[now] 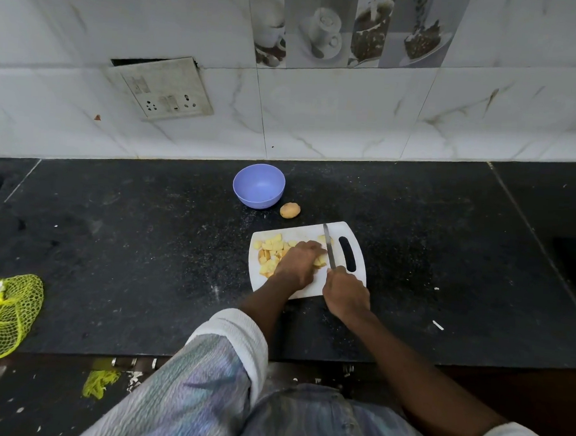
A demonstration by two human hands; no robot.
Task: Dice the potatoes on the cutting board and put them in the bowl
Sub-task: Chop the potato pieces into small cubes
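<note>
The bowl (259,185) is lavender-blue, the cutting board (357,245) white with pale yellow potato pieces (273,250) on it, and the whole potato (289,210) tan-yellow. The counter (143,242) is black with fine pale speckles, and the far wall (319,118) white marble-veined tile. At near left a net bag (2,313) is yellow-green mesh; the sleeve (203,374) looks white with faint bluish stripes, though blurred.
</note>
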